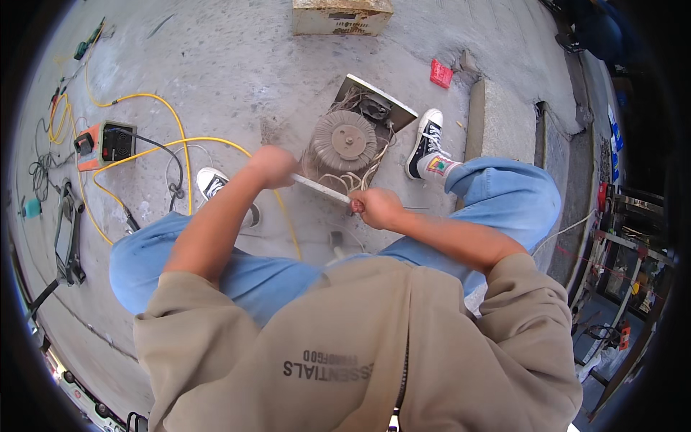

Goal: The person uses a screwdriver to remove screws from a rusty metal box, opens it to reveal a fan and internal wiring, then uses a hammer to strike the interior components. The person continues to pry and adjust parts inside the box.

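Observation:
On the ground between my feet stands a dusty toroidal transformer [344, 141], its round coil ribbed with windings. A pale metal panel [322, 189] forms its near edge, and a second upright panel [381, 95] with a dark component stands at its far side. Loose pale wires [368, 173] run along the coil's right. My left hand [273, 167] is closed in a slightly blurred fist at the near panel's left end; what it holds is hidden. Fingers bent round the same panel's right end, my right hand [376, 207] grips it.
An orange and black power unit [106, 146] sits at left among looping yellow cables [169, 108]. A rusty metal box cover [342, 17] lies at the far side. Beyond my right shoe [426, 142] are a red scrap [441, 73] and a concrete curb [494, 119].

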Demonstrator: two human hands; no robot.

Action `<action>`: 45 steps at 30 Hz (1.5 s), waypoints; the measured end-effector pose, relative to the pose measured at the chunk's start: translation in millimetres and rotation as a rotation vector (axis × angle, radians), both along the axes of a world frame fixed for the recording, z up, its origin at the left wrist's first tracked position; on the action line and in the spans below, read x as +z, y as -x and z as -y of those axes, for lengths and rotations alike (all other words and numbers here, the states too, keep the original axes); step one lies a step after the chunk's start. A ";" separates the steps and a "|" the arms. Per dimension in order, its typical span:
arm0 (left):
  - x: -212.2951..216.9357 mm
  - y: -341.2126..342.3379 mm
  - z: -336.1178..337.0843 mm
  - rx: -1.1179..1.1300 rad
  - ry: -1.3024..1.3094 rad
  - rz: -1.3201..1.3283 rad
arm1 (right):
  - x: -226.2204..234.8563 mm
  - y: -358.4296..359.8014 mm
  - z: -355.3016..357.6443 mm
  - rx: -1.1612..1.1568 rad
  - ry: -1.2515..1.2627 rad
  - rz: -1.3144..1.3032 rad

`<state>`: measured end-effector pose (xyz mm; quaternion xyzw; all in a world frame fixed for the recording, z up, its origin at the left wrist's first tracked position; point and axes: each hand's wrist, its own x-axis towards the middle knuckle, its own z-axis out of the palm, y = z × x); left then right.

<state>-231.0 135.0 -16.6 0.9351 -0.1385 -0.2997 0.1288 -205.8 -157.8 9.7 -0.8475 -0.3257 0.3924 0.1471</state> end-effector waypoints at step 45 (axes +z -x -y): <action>35.7 -107.9 32.4 1.404 1.097 -0.047 | 89.9 -296.9 12.8 -0.217 -0.175 -0.209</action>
